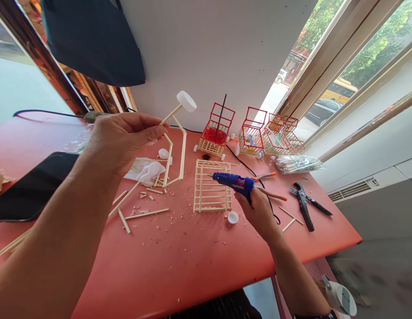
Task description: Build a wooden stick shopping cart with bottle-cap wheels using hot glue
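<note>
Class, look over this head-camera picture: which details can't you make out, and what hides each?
All in the head view:
- Lower end of the stick bearing the white disc: covered by the left hand.
- Lower handle of the glue gun: covered by the right hand.
- Black screen: cut by the left edge, partly behind the left forearm.
- Blue bag: top cut off by the top edge.

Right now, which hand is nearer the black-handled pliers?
Right. The right hand, around the blue glue gun, is just left of the black-handled pliers; the left hand is much farther left, holding a stick.
</note>
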`<action>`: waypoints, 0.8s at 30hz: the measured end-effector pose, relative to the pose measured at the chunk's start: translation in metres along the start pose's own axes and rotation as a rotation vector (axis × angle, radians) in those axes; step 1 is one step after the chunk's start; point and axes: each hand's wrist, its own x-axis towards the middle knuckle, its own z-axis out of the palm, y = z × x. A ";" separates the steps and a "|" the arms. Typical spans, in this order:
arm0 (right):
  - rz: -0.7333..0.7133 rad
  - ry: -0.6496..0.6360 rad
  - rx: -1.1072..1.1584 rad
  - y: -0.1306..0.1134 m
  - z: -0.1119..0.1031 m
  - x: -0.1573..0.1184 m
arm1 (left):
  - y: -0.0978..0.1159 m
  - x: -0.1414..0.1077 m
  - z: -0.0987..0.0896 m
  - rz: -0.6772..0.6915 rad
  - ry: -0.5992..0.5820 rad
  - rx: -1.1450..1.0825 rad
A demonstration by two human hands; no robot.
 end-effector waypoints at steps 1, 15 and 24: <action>0.002 0.000 -0.004 0.000 0.000 0.001 | 0.000 0.000 0.000 0.005 -0.005 -0.001; 0.014 0.025 -0.010 0.002 0.000 0.000 | -0.004 0.001 -0.002 0.021 -0.012 -0.003; -0.081 0.072 -0.010 0.005 0.002 -0.003 | -0.005 0.002 -0.001 0.056 -0.010 -0.012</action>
